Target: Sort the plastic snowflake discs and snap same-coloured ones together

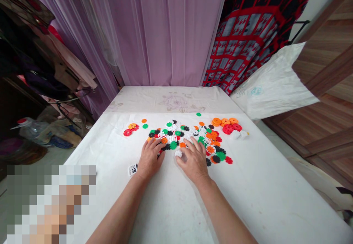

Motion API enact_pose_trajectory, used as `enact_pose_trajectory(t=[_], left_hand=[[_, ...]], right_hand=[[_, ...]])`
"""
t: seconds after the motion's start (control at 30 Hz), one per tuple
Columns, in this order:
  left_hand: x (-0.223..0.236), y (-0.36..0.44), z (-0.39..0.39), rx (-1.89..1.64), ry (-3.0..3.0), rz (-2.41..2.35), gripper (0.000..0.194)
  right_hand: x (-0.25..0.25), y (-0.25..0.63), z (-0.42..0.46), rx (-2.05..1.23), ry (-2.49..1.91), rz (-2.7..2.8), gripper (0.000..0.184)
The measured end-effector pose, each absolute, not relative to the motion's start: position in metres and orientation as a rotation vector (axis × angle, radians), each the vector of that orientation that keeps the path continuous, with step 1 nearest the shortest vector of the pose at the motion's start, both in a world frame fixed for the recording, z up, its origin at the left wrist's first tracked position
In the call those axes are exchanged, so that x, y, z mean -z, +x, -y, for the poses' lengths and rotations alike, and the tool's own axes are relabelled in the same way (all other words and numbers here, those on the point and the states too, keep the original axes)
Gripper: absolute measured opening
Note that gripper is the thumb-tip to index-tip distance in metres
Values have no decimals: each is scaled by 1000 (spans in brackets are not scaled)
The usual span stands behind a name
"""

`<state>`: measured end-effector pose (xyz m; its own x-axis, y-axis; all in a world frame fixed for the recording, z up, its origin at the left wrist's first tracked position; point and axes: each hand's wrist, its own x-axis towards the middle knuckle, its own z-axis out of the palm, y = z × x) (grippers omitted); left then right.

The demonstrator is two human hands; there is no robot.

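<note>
A large scatter of plastic snowflake-shaped interlocking discs (179, 135) in red, orange, green, black and white lies on a white cloth (248, 189). My left hand (150, 158) rests palm down at the near edge of the pile, fingers spread and touching the discs. My right hand (193, 160) is also palm down, beside it. A small white piece (178, 153) sits at its thumb, but I cannot tell whether it is held. A white-and-black square grid piece (132, 169) lies left of my left hand.
Orange and red discs (224, 124) and white pieces lie at the far right of the pile. The cloth-covered table's far end meets purple curtains. A white bag lies beyond the right edge, cluttered belongings stand left, and a pixelated patch hides the lower left corner.
</note>
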<state>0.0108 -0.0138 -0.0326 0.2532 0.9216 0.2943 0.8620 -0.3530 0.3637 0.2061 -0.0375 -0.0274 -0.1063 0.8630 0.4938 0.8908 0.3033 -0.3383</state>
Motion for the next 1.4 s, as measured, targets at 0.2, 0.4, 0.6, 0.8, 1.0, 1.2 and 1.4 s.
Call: enact_pose_trajectory(t=[0.2, 0.4, 0.6, 0.8, 1.0, 1.2, 1.4], left_hand=[[33, 11, 14, -712, 2396, -1702, 31], [34, 9, 12, -710, 2413, -1697, 31], [33, 9, 12, -687, 2417, -1700, 32], [34, 9, 12, -685, 2416, -1692, 32], [36, 8, 11, -715, 2430, -1689, 31], [36, 9, 12, -694, 2423, -1711, 31], [35, 10, 12, -686, 2415, -1726, 32]], right_hand=[[32, 246, 35, 178, -1693, 1809, 22], [36, 270, 35, 191, -1823, 1806, 32], [32, 256, 39, 116, -1863, 1924, 35], [33, 256, 39, 143, -1832, 1860, 24], [26, 250, 37, 104, -1888, 1918, 16], [34, 250, 36, 68, -1871, 1873, 11], [42, 245, 33, 130, -1718, 1821, 8]])
